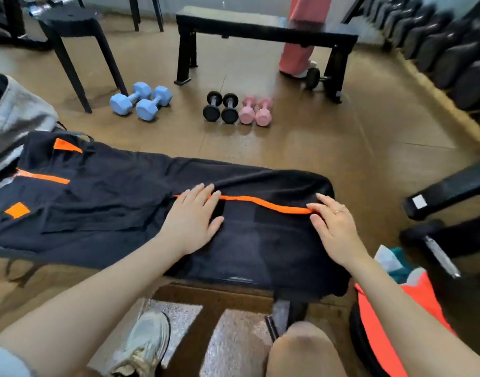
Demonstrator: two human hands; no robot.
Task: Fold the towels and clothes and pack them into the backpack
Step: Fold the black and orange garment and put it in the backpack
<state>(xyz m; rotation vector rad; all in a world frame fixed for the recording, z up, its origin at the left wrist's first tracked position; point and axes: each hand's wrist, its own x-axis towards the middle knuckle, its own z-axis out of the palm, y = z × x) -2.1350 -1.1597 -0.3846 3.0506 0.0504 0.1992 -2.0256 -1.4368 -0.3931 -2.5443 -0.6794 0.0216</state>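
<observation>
A dark navy garment with orange trim (pixel 111 197) lies spread along a bench in front of me. My left hand (pixel 192 219) rests flat on it, fingers apart, near the middle, just over an orange stripe (pixel 263 202). My right hand (pixel 334 227) presses flat on the garment's right end, fingertips on the same stripe. A grey backpack (pixel 13 118) sits at the far left, partly under the garment. A pile of orange and teal clothes (pixel 413 292) lies at my lower right.
Blue dumbbells (pixel 141 100), black dumbbells (pixel 221 106) and pink dumbbells (pixel 256 110) stand on the brown floor beyond the bench. A black bench (pixel 260 25) and a black stool (pixel 70 20) stand further back. A person's pink trouser leg (pixel 298 50) is behind the bench.
</observation>
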